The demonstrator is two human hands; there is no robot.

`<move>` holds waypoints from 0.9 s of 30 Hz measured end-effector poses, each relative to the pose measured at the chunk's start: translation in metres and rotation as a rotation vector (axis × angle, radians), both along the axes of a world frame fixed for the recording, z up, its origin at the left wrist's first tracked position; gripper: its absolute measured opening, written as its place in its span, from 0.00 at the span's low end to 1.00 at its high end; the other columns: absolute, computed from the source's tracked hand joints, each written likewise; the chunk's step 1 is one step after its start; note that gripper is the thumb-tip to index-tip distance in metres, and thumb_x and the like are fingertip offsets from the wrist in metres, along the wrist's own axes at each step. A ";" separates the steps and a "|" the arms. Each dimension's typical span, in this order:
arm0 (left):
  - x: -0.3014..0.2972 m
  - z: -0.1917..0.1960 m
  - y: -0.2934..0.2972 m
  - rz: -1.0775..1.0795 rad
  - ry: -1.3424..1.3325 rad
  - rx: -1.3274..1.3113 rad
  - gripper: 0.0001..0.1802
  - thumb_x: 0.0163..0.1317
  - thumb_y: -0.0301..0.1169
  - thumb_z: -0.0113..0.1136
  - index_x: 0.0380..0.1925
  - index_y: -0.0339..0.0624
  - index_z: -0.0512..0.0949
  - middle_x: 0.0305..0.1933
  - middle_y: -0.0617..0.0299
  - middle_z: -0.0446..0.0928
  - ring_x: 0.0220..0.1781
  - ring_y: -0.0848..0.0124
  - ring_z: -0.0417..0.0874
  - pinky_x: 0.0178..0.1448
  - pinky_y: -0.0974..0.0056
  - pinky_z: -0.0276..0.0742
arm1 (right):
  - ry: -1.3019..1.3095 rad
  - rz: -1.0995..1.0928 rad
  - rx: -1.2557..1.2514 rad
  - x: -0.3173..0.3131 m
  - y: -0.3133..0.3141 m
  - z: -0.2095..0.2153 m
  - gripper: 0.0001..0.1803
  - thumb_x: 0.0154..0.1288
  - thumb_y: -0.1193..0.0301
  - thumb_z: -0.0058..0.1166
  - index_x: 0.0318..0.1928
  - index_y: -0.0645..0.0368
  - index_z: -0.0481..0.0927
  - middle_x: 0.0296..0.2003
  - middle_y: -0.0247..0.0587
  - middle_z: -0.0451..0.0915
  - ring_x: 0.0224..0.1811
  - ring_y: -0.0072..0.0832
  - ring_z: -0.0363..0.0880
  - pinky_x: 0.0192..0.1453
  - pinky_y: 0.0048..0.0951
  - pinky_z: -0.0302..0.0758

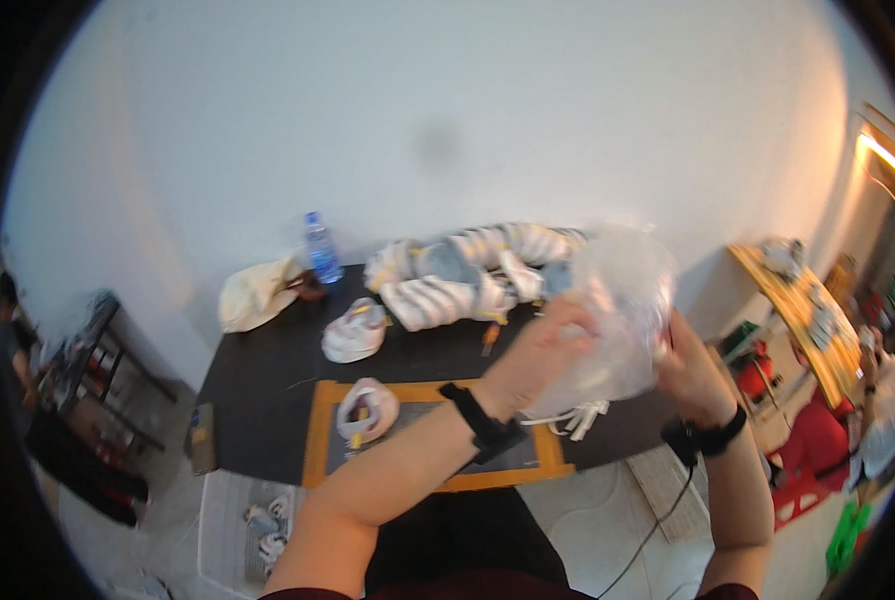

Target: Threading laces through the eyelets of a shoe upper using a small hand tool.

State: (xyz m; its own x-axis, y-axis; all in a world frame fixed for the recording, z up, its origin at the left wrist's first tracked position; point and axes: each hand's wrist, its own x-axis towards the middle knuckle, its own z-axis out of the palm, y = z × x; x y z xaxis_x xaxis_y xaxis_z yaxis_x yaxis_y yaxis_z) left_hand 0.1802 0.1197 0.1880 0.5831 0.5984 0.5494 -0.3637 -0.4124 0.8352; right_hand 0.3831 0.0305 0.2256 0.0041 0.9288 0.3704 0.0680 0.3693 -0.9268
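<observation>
A clear plastic bag (pixel 622 300) is held up above the right part of the dark table (pixel 267 385). My left hand (pixel 545 350) is closed on the bag's left side, fingers bent against the film. My right hand (pixel 695 372) grips its right edge between thumb and fingers. Whether anything is inside the bag is too blurred to tell. Below it lie white strips (pixel 579 420). A small rolled white bundle (pixel 367 412) with a yellow mark rests on a mat framed by orange tape (pixel 319 425), left of my left forearm.
Rolled white-and-grey striped bundles (pixel 467 280) are piled against the wall. A single bundle (pixel 355 332), a cream cloth cap (pixel 257 297) and a blue bottle (pixel 321 248) stand at the left. An orange-handled tool (pixel 490 338) lies mid-table. Below is a clear bin (pixel 217 525); people work at both sides.
</observation>
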 end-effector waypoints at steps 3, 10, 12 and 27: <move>-0.014 0.014 -0.034 0.130 0.068 0.288 0.22 0.61 0.26 0.60 0.57 0.40 0.71 0.64 0.56 0.65 0.68 0.62 0.66 0.68 0.61 0.65 | 0.164 0.096 -0.373 -0.030 -0.007 -0.015 0.20 0.70 0.67 0.56 0.59 0.60 0.72 0.43 0.33 0.80 0.40 0.19 0.80 0.39 0.22 0.76; -0.091 0.012 -0.059 0.340 0.205 0.527 0.33 0.58 0.20 0.56 0.66 0.45 0.67 0.65 0.49 0.66 0.62 0.50 0.75 0.60 0.60 0.76 | 0.444 0.414 -0.376 -0.102 -0.002 0.010 0.20 0.65 0.77 0.56 0.58 0.59 0.74 0.51 0.37 0.80 0.53 0.27 0.81 0.53 0.31 0.79; -0.130 0.020 -0.055 0.413 0.199 0.510 0.26 0.54 0.16 0.52 0.55 0.41 0.76 0.55 0.53 0.76 0.58 0.57 0.78 0.58 0.61 0.77 | 0.348 0.390 -0.378 -0.117 0.003 0.007 0.20 0.67 0.76 0.56 0.59 0.60 0.74 0.49 0.34 0.80 0.47 0.21 0.80 0.50 0.25 0.77; -0.356 -0.024 0.175 1.190 0.687 0.346 0.19 0.63 0.29 0.54 0.53 0.30 0.76 0.52 0.49 0.78 0.57 0.57 0.77 0.62 0.60 0.70 | -0.622 0.027 -0.260 -0.106 -0.037 -0.147 0.07 0.66 0.73 0.56 0.42 0.61 0.82 0.29 0.40 0.80 0.28 0.26 0.79 0.34 0.27 0.76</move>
State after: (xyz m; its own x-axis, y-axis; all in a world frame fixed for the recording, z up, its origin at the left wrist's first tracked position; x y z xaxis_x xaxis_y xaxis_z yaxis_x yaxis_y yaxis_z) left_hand -0.1763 0.2950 0.1643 0.0407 0.8100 0.5851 0.7718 -0.3974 0.4964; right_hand 0.2776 -0.0064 0.0786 -0.1620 0.9849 0.0609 0.6116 0.1487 -0.7771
